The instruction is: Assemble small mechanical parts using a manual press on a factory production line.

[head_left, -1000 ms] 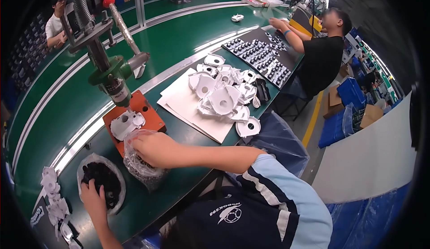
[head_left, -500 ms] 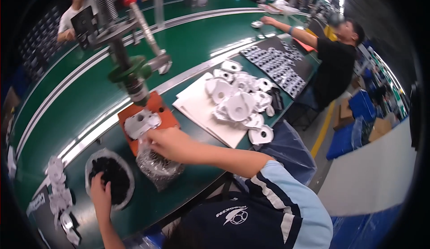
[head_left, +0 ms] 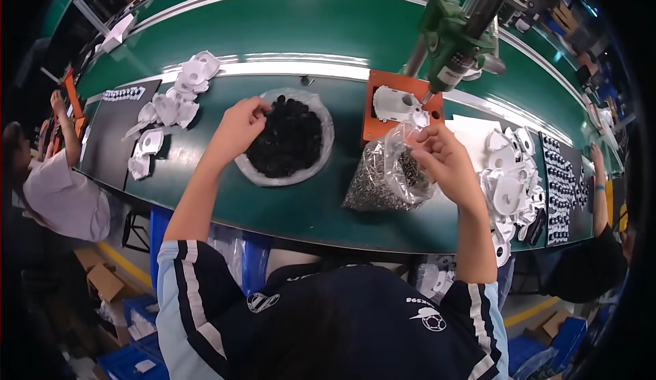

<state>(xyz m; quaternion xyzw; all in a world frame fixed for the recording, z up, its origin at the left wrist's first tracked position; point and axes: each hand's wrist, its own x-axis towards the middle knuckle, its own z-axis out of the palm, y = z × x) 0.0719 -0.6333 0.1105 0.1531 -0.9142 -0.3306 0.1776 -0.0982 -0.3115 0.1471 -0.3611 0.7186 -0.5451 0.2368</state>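
Note:
My left hand (head_left: 240,129) is at the upper left rim of a clear plastic bag (head_left: 326,149) full of small black parts (head_left: 285,137). Its fingertips are pinched together; whatever they hold is too small to name. Over the mouth of a second clear bag (head_left: 395,146), full of metal screws (head_left: 374,182), my right hand (head_left: 445,160) has its fingers curled in, and what is between them is hidden. Just beyond that bag, a white plastic housing (head_left: 395,104) lies on an orange fixture block (head_left: 374,129), beneath the tip of a green press-like machine (head_left: 452,55).
White plastic housings are piled on the right (head_left: 509,192) and grouped at the left (head_left: 167,109). Dark trays with small parts stand at the left (head_left: 102,144) and right (head_left: 581,219). A person (head_left: 61,199) works on the left, another (head_left: 584,264) on the right. A green conveyor (head_left: 287,21) runs behind.
The view has swung to the left. My left hand has risen from among the black parts to the bag's rim. My right hand has moved from beside the housing to over the screw bag.

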